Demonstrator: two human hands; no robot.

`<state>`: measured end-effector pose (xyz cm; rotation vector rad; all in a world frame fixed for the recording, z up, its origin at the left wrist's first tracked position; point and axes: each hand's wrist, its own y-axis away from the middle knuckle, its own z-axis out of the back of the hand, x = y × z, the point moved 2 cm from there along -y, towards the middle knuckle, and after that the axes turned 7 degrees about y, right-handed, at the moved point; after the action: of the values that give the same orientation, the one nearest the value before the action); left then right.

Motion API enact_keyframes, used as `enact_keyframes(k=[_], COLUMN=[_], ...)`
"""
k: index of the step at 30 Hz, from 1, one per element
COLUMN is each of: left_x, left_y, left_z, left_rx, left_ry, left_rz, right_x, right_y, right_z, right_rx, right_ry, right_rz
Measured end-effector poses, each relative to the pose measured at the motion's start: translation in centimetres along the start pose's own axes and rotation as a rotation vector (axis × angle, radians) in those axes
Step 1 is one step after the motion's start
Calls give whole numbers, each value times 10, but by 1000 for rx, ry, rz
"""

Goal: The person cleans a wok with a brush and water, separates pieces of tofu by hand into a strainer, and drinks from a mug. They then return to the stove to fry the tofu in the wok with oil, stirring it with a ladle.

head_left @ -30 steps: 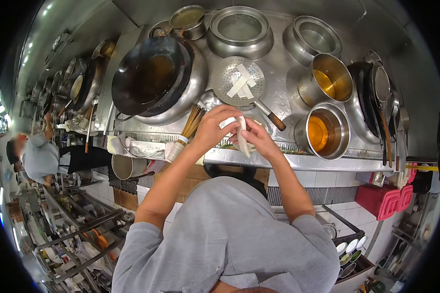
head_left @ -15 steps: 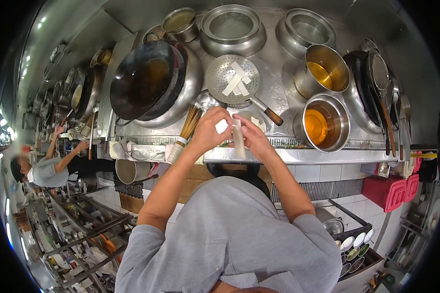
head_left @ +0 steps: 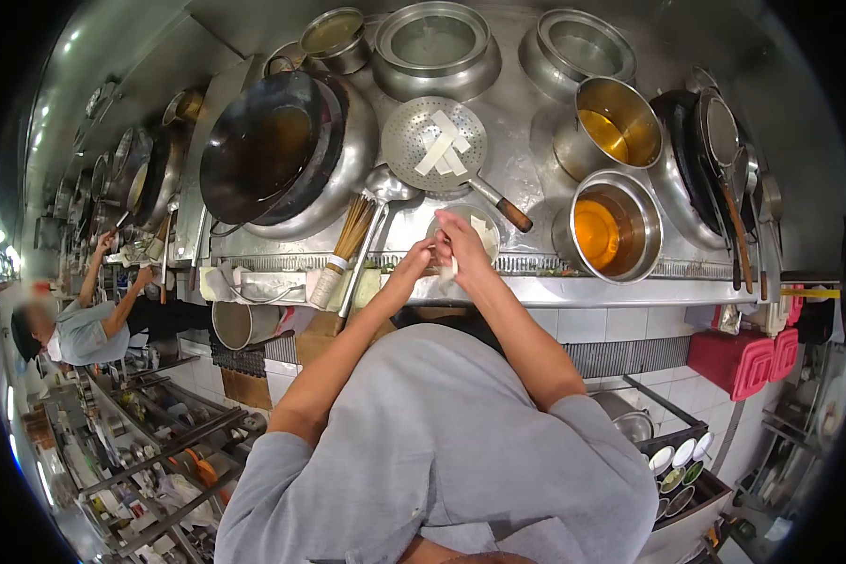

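Note:
My left hand [head_left: 410,272] and my right hand [head_left: 462,248] meet over the front ledge of the steel cooking range [head_left: 630,291]. Between their fingers they pinch a white strip [head_left: 451,268], of which only a short piece shows. Just behind my hands stands a small bowl [head_left: 482,232] with white pieces in it. Farther back a perforated skimmer [head_left: 435,143] carries several white strips laid across each other.
A dark wok [head_left: 263,146] sits at the left, with a ladle [head_left: 385,193] and a bamboo brush [head_left: 343,244] beside it. Two pots of oil [head_left: 614,226] stand at the right, steel basins behind them. Another person [head_left: 85,324] works at far left. Red containers [head_left: 743,362] sit lower right.
My hands have come lower and closer together toward the ledge. The white strip, long and hanging before, now shows only as a short piece between my fingers. The person at left raised an arm.

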<state>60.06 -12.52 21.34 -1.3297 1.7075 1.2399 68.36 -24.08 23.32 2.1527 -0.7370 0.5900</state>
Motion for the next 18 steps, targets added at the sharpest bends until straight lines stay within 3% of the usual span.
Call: enact_keyframes(k=[1, 3, 4, 5, 7, 8, 9, 11, 13, 15, 16, 18], left_x=[-20, -41, -49, -59, -69, -70, -69, -76, -88, -91, -82, -96], left_y=[6, 6, 6, 6, 2, 1, 1, 0, 0, 5, 4, 15], left_z=[-11, -15, -20, -20, -20, -22, -22, -17, -20, -24, -19, -36], left_rx=[2, -4, -86, -97, -54, -134, -142, -286, -351, -359, -333, -308], left_ry=[-96, -241, -424, -423, -758, -740, -737, -767, -856, -1169, -1275, -1284], left_rz=[-135, -139, -258, -265, -137, -326, -324, -250, -262, -294, -409, -341], right_x=[10, 27, 34, 41, 47, 52, 55, 38, 16, 0, -3, -4], right_y=[-9, -24, -30, -34, -33, -27, -24, -14, -8, 3, 5, 4], right_z=[-9, -23, -28, -31, -36, -42, -45, -35, -28, -29, -29, -25], right_rx=[14, 29, 16, 2, 71, 29, -14, 4, 57, 50, 68, 80], right_ry=[-36, -19, -40, -60, -86, -99, -115, -4, 483, 620, 517, 404], right_rz=[14, 27, 58, 86, 91, 193, 295, 372, 439, 378, 309, 250])
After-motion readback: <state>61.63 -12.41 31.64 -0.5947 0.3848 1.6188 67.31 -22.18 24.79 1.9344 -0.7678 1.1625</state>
